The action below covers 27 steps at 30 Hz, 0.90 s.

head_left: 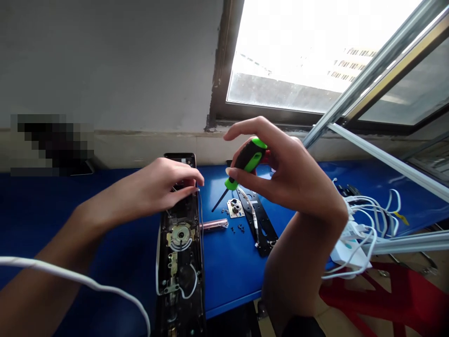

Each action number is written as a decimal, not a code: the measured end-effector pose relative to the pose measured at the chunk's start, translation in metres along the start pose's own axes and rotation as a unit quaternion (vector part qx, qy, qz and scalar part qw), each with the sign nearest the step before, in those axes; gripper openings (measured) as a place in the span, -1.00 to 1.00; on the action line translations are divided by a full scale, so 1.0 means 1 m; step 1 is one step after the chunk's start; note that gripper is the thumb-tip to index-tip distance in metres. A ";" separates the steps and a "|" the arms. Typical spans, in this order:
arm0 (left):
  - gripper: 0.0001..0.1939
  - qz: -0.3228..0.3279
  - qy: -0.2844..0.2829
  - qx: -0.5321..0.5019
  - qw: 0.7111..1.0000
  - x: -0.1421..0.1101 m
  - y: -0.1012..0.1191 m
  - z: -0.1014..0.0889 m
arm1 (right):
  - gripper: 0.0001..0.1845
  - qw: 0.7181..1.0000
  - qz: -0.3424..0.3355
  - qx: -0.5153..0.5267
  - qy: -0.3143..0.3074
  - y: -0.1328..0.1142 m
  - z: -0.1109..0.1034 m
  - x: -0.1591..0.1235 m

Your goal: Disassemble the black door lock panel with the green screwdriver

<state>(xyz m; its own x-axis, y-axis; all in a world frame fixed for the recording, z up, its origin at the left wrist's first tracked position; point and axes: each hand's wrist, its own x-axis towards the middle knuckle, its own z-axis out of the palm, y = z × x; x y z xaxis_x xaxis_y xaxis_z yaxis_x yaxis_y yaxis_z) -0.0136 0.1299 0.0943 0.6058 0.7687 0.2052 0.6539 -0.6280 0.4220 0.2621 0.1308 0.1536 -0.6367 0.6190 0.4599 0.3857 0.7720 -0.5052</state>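
My right hand is closed around the black and green handle of a screwdriver. Its dark shaft points down and to the left, in the air above the table. My left hand is over the upper part of a long black device housing, its thumb and curled fingers drawn together at the right edge. Whatever is between those fingertips is too small or hidden to name. Inside the open housing are a round metal disc, small brackets and white wires.
On the blue table lie a small square part, several loose screws, a pinkish cylinder and a black plate with a white cable. White cables bunch at right by a metal frame. A red stool stands below.
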 end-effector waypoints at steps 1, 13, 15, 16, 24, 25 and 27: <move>-0.76 -0.015 0.017 0.002 1.000 -0.009 -0.005 -0.005 | -0.50 1.000 -0.004 0.012 0.019 -0.003 0.004 0.003; -0.70 -0.108 -0.065 -0.020 0.992 -0.058 -0.044 -0.017 | -0.71 0.990 -0.065 0.012 0.121 -0.031 0.074 0.043; -0.69 -0.086 -0.072 -0.029 0.993 -0.058 -0.046 -0.017 | -0.70 0.991 -0.072 -0.009 0.111 -0.032 0.079 0.046; -0.68 -0.077 -0.076 -0.032 0.994 -0.059 -0.047 -0.017 | -0.69 0.991 -0.074 -0.020 0.110 -0.031 0.082 0.047; -0.68 -0.048 -0.100 -0.037 0.993 -0.060 -0.045 -0.016 | -0.67 0.991 -0.070 -0.058 0.101 -0.032 0.089 0.048; -0.68 -0.047 -0.099 -0.036 0.993 -0.060 -0.045 -0.016 | -0.67 0.990 -0.069 -0.061 0.103 -0.032 0.090 0.048; -0.67 -0.049 -0.099 -0.031 0.993 -0.061 -0.044 -0.016 | -0.68 0.989 -0.068 -0.069 0.111 -0.033 0.091 0.048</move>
<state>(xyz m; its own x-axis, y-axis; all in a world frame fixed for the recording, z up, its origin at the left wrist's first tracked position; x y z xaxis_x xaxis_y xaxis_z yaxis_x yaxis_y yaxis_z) -0.0864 0.1130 0.0775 0.6223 0.7826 -0.0139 0.6880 -0.5384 0.4866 0.1584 0.1220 0.1257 -0.5332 0.5124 0.6732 0.4029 0.8535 -0.3305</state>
